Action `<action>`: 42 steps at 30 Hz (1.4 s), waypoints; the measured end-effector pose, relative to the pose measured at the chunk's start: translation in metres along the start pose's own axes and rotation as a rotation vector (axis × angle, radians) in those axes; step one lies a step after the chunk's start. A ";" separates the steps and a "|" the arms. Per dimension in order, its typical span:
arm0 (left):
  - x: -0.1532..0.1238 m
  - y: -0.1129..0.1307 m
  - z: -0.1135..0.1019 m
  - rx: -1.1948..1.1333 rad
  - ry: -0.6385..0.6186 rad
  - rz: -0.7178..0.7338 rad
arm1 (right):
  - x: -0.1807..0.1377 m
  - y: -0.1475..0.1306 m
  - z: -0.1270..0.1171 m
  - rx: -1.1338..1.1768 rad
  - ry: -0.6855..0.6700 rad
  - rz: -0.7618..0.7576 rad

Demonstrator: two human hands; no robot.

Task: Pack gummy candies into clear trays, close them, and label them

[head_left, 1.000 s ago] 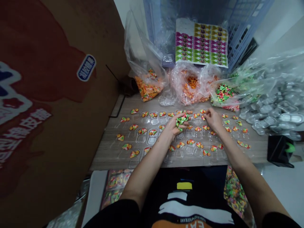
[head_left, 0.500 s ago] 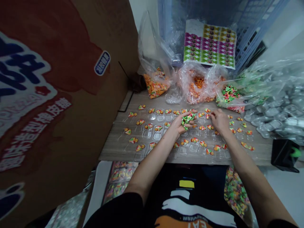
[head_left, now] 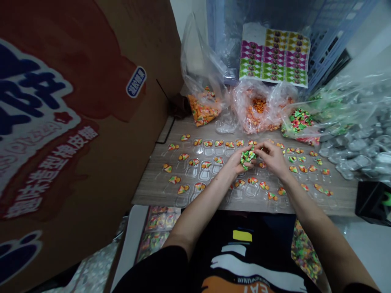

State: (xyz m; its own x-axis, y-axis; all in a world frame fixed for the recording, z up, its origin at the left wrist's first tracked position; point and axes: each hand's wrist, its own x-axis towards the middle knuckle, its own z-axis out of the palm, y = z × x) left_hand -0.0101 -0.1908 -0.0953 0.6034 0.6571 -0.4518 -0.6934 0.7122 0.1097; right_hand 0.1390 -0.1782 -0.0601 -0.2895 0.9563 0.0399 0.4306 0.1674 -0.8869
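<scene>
Here my left hand (head_left: pixel 235 163) lies palm up just above the desk (head_left: pixel 152 191), its fingers (head_left: pixel 242 152) curled into a shallow cup around a small heap of green and red pieces (head_left: pixel 247 156). I judge the cupping is what keeps the loose heap from spilling, and the low hold keeps it close to the clear trays (head_left: pixel 201 171) that lie under and on both sides of the fingers. Most tray pockets already carry an orange-and-green bit; a few nearer my body look bare.

My right hand (head_left: pixel 275 159) comes in from the other side, knuckles up, thumb and first fingers drawn together with their tips touching the top of the heap. Whether one piece is already nipped between them I cannot tell; the tips hide it.

Beyond the fingertips, at the far edge of the desk, three open bags (head_left: pixel 258 110) sit with their mouths turned toward me, seemingly so a hand can dip in. Well off to the left of the fingers stands a big box (head_left: pixel 76 122).
</scene>
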 end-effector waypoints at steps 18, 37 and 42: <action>-0.016 0.025 -0.008 -0.029 -0.015 0.065 | 0.000 0.066 -0.018 -0.638 0.076 0.115; -0.019 0.021 -0.016 -0.042 -0.005 0.061 | 0.010 0.015 0.007 0.339 0.003 0.225; -0.031 0.031 -0.019 -0.082 0.038 0.107 | 0.016 0.040 0.007 0.168 0.140 0.174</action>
State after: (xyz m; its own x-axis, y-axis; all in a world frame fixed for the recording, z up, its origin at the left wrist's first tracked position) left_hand -0.0581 -0.1940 -0.0945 0.5103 0.7169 -0.4749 -0.7837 0.6151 0.0865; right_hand 0.1457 -0.1575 -0.0979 -0.0979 0.9929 -0.0671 0.3128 -0.0333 -0.9492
